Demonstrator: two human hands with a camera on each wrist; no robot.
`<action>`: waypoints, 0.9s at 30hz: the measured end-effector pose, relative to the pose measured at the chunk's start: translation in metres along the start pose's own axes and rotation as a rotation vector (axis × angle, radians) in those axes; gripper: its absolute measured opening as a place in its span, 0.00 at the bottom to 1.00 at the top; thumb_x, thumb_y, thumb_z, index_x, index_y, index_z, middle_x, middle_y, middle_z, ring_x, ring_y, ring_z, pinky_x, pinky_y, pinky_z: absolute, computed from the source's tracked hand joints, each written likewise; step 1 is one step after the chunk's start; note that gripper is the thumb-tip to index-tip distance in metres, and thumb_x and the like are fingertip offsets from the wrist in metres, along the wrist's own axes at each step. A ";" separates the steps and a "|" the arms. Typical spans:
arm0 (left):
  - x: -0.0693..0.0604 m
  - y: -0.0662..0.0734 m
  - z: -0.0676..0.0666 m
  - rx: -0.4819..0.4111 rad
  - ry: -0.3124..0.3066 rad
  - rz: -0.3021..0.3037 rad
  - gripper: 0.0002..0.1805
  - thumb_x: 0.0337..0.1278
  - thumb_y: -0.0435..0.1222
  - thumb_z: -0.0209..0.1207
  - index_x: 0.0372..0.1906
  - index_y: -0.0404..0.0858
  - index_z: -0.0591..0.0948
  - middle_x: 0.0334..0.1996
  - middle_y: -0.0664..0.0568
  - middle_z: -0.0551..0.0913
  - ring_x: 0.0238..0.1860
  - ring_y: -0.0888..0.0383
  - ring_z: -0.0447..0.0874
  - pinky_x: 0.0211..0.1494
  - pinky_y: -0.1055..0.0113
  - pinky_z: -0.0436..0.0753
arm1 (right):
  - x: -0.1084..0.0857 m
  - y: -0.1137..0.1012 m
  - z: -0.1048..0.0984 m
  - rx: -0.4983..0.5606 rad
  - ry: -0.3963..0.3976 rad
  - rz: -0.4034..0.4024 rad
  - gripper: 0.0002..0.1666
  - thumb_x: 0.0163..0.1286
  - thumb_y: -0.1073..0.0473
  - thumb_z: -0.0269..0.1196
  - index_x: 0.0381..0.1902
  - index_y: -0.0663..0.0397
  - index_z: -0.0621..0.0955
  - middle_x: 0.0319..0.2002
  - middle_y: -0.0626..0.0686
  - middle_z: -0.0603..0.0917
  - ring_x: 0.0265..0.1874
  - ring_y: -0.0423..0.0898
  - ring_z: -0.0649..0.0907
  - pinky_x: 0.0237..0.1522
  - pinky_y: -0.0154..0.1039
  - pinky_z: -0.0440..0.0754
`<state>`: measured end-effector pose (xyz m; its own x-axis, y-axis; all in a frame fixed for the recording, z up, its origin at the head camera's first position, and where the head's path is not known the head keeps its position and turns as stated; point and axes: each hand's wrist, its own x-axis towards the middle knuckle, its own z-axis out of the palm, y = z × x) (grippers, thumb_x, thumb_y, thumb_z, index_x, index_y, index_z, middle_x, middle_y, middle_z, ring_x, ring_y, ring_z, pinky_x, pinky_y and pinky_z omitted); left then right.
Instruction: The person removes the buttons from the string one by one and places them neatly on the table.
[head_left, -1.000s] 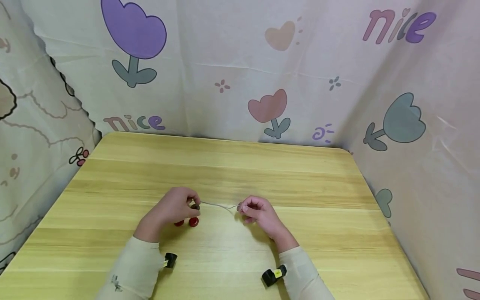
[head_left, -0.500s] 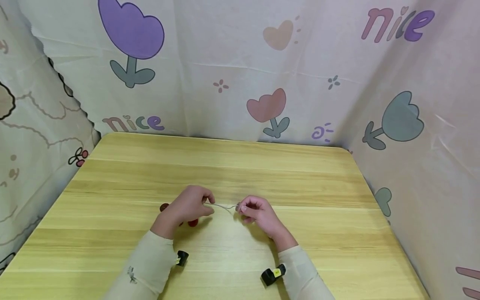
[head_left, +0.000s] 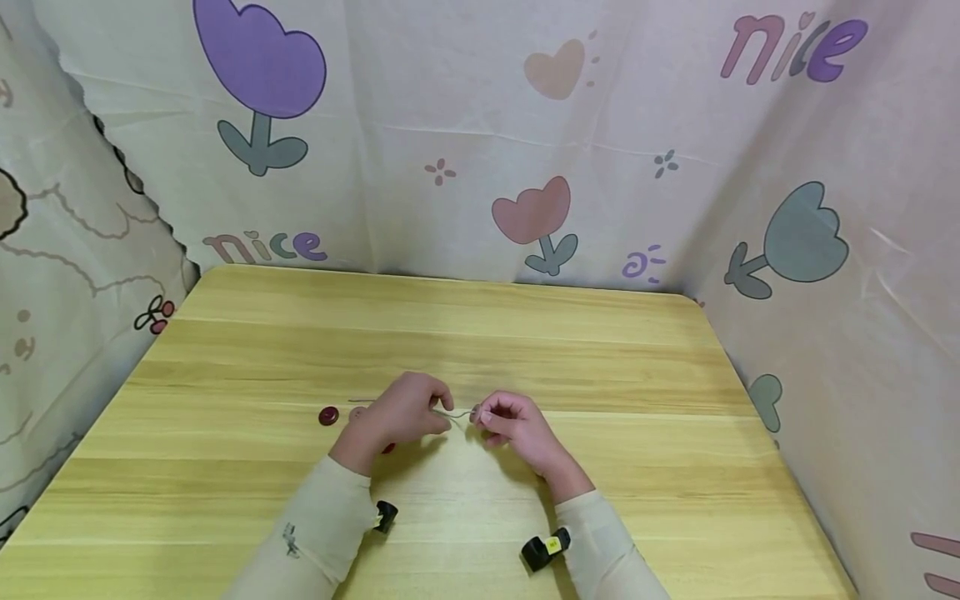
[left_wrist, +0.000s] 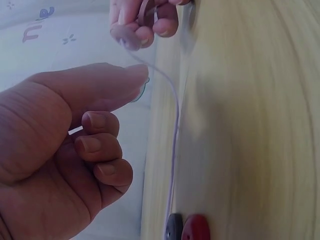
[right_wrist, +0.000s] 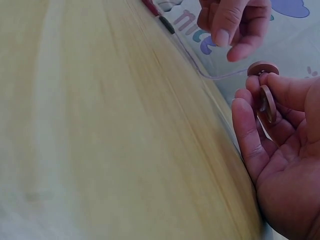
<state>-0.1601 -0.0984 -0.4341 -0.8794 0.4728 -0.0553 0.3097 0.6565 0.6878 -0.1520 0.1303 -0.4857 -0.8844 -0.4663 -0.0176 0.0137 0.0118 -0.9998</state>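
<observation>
My right hand (head_left: 517, 421) pinches a brown button (right_wrist: 263, 68) between thumb and fingers, and a second brown button (right_wrist: 268, 104) sits among the same fingers. A thin pale cord (left_wrist: 175, 130) runs from the pinched button leftward across the table. My left hand (head_left: 408, 408) hovers close by, thumb and fingertips apart around the line of the cord, gripping nothing that I can see. Behind it lie a dark red button (head_left: 328, 416) and a brownish button (head_left: 356, 412). A red button (head_left: 388, 448) is partly covered by the left hand.
Both hands are over the middle of a wooden table (head_left: 465, 333). Patterned cloth (head_left: 420, 100) hangs behind and at both sides. A small black camera (head_left: 545, 550) is strapped to the right wrist, another (head_left: 386, 517) to the left.
My left hand has slid right along the cord toward the right hand, uncovering the buttons and the cord's far end on the left. The right hand stays in place.
</observation>
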 end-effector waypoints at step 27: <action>0.014 0.001 0.018 0.026 0.030 0.090 0.06 0.56 0.29 0.67 0.27 0.41 0.86 0.24 0.59 0.76 0.25 0.61 0.70 0.32 0.65 0.73 | -0.001 0.002 0.000 0.004 0.010 0.014 0.10 0.74 0.64 0.60 0.38 0.70 0.78 0.42 0.62 0.82 0.41 0.53 0.80 0.38 0.44 0.83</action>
<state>-0.1654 -0.0806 -0.4467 -0.8577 0.5133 0.0279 0.3972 0.6272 0.6700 -0.1511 0.1312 -0.4874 -0.8887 -0.4575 -0.0321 0.0285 0.0147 -0.9995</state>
